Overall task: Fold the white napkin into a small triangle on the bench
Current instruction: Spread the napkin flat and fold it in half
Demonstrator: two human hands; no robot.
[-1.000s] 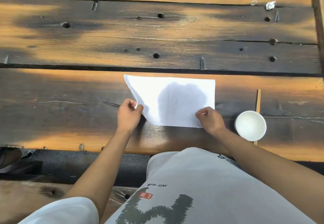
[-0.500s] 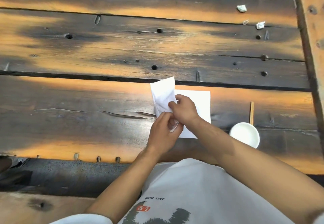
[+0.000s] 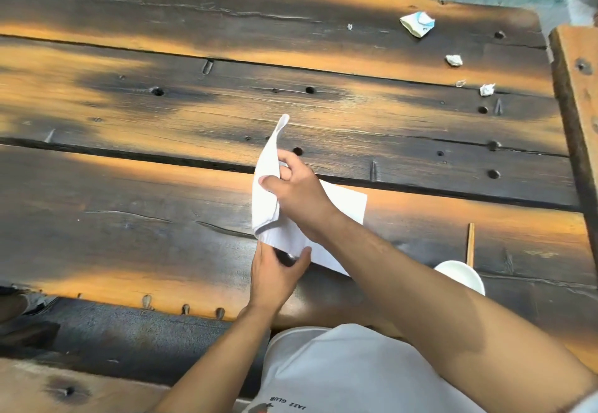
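The bench [image 3: 129,218] is rough, cracked, matt dark wood; the napkin [image 3: 343,205] looks smooth, matt white paper.

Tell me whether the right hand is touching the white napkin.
Touching. The head view shows the right hand with its thumb pressed on the white napkin, pinching the raised flap.

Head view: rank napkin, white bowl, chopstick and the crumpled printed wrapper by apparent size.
1. Napkin, largest though partly hidden by the hands.
2. White bowl, partly hidden behind the right forearm.
3-4. Chopstick and printed wrapper: unsure; the wrapper lies farther away.
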